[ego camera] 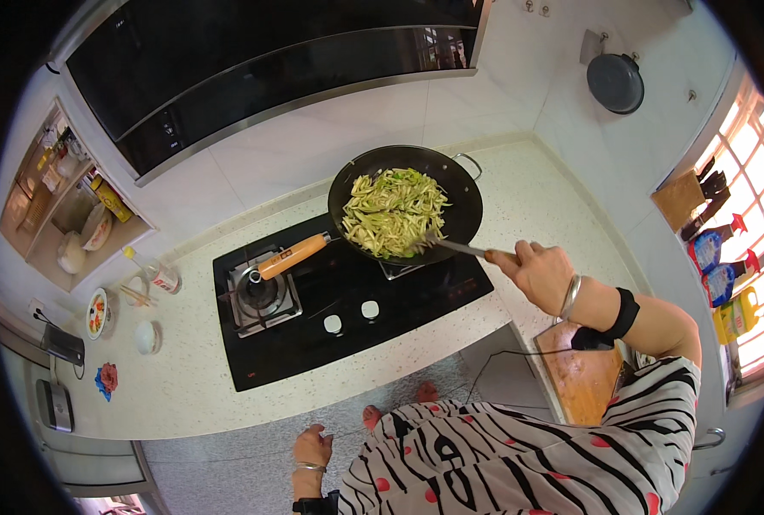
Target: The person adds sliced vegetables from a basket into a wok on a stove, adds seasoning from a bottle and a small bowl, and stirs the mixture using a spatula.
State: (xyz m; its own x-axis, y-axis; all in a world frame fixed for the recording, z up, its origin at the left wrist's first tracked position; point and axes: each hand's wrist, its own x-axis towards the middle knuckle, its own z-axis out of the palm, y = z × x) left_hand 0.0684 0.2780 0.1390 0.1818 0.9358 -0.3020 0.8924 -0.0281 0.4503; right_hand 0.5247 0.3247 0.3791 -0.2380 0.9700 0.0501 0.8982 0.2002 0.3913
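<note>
My right hand [541, 275] grips the handle of a metal spatula [456, 246]. The spatula's blade is in shredded pale-green vegetable [391, 209], its tip partly hidden by the shreds. They lie heaped in a dark wok [464, 215] over the right burner of a black glass gas hob [356, 347]. The wok's wooden handle [293, 256] reaches left above the other burner [261, 295], and a metal loop handle sits at its far right. Low at my side, apart from the counter, hangs my left hand [313, 446], holding nothing, fingers loosely bent and slightly apart.
On the counter's left stand a bottle [156, 273], a bowl of colourful pieces [97, 314] and a white bowl [147, 337]. A range hood [279, 84] overhangs the back. A knife block [679, 198] and spray bottles [719, 283] line the window side. A wooden board [578, 373] lies right.
</note>
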